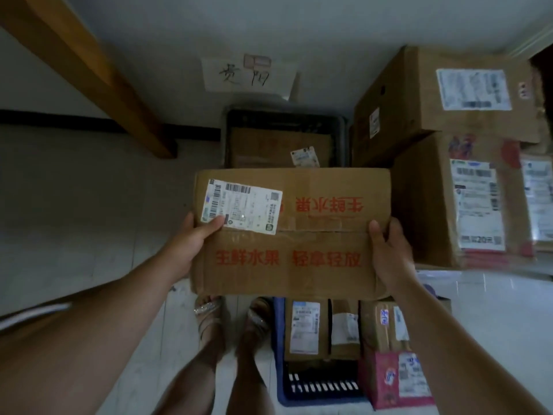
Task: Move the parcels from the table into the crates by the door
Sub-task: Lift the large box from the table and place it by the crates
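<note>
Both arms reach forward; left hand (186, 244) and right hand (390, 254) grip the box (299, 245) ends, thumbs on top.

Blocked and blurry
Can't see most of the far crate (287, 121) behind the box (299, 235), can't read the label (241, 206) either.

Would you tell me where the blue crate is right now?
The blue crate sits on the floor at lower centre of the head view, just right of the sandalled feet, below the held carton, a pink box at its right.
</note>
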`<state>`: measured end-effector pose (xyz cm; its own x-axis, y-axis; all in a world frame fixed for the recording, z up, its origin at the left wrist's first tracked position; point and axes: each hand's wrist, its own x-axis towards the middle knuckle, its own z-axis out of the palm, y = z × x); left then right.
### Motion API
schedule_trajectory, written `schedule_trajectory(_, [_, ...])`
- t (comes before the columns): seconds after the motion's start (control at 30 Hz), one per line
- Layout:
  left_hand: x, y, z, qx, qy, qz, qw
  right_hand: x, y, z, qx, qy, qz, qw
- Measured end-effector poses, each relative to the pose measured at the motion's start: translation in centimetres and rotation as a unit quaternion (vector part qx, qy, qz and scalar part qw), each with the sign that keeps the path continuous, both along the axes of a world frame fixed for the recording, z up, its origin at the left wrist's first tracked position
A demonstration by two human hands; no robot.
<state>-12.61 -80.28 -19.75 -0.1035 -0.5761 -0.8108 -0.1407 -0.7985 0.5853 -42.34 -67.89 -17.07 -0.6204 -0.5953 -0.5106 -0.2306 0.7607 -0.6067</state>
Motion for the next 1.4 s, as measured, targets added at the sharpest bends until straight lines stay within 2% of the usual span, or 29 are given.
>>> schedule_trajectory(0.27, [1.4,-0.6,-4.9,-0.015,-0.02,-0.006,1.0,0.4,-2.6,-3.3,-0.031,0.018,0.052,0.998])
schedule_trajectory(0.43, [1.4,-1.0,-4.8,-0.027,-0.123,0.006,0.992,0.8,-1.2,-3.7,-0.022,0.021,0.047,0.998])
schedule_trajectory(0.77, [-1.6,0.0,-4.5,-0.102,-0.193,-0.087,0.972,-1.3,-0.5,-7.5,0.049,-0.007,0.029,0.998])
schedule_trajectory(0.9, [-1.3,1.1,-5.3,-0.137,-0.238,-0.106,0.956,-1.3,0.5,-8.4,0.048,-0.01,0.009,0.999])
schedule_trajectory(1.07, [-1.1,1.4,-4.7,-0.157,-0.255,-0.12,0.946,-1.2,1.0,-7.5,0.043,0.017,-0.002,0.999])
schedule_trajectory(1.4, [-2.1,-1.0,-6.6,-0.076,-0.206,-0.112,0.969,-1.4,-1.8,-8.8,0.101,0.026,0.023,0.994])
